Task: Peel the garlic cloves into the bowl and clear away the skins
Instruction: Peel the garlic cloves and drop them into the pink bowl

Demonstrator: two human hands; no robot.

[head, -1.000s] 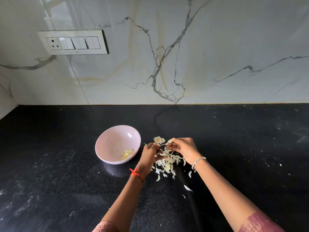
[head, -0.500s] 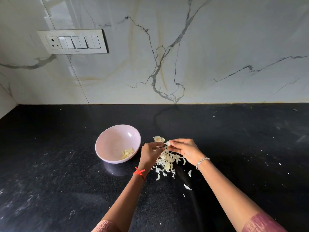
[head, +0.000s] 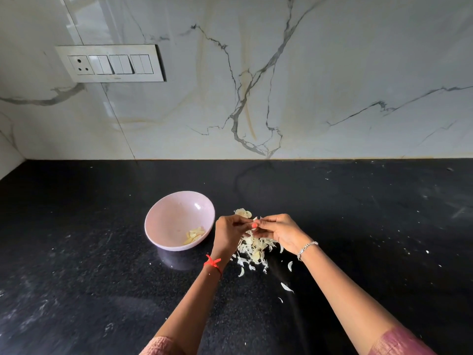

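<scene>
Garlic skins (head: 252, 248) are heaped on a black speckled countertop (head: 358, 226) beside a pink bowl (head: 176, 219) — peeled cloves (head: 195, 234) inside. Left hand (head: 227, 233) and right hand (head: 279, 230) are pinched together on a small piece — veined marble wall (head: 281, 85) behind.

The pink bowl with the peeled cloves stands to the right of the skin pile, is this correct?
Not quite: in the head view the pink bowl, with peeled cloves inside, stands to the left of the skin pile, not the right.
</scene>
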